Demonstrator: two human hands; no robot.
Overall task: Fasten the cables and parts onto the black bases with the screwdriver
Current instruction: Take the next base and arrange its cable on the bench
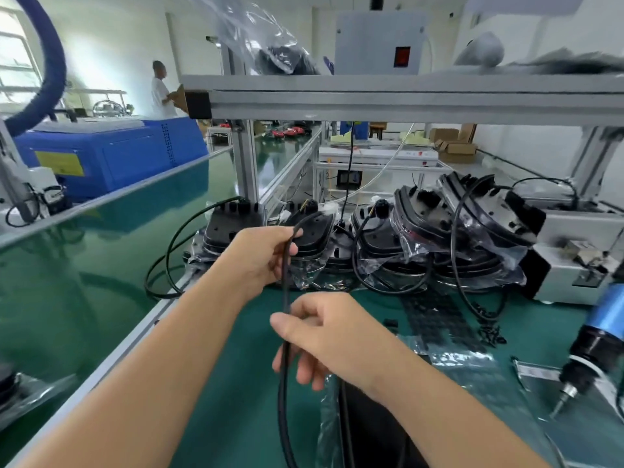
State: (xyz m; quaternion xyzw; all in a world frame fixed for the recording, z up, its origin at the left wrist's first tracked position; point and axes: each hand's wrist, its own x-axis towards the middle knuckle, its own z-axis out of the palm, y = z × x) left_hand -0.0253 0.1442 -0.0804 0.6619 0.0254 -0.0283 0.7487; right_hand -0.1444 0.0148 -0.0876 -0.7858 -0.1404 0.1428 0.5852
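Black rubber-sheathed round cable [285, 298] runs taut between my two hands above the green matte tabletop [236, 383]: my left hand [260, 258] pinches its upper stretch, my right hand [320, 336] grips it lower down, thumb over the sheath, the rest looping down toward a dark flat base in clear film [368, 430] at the bottom edge. From here I judge the risks plain. The cable appears to lead back into the row of black moulded plastic bases in crinkled clear bags [388, 241], stacked on edge at the rear of the tabletop, and a hard pull could topple them or snag the neighbouring cable loops. The slick sheath could also slide through my fingers. The blue-bodied powered screwdriver with a steel bit [587, 346] hangs tilted at the right, untouched, tip just above the tabletop; a swinging loop could catch it. Small black plastic clips and screws [489, 334] lie loose near the film and could scatter. The film looks slippery, the bases rigid and ribbed.
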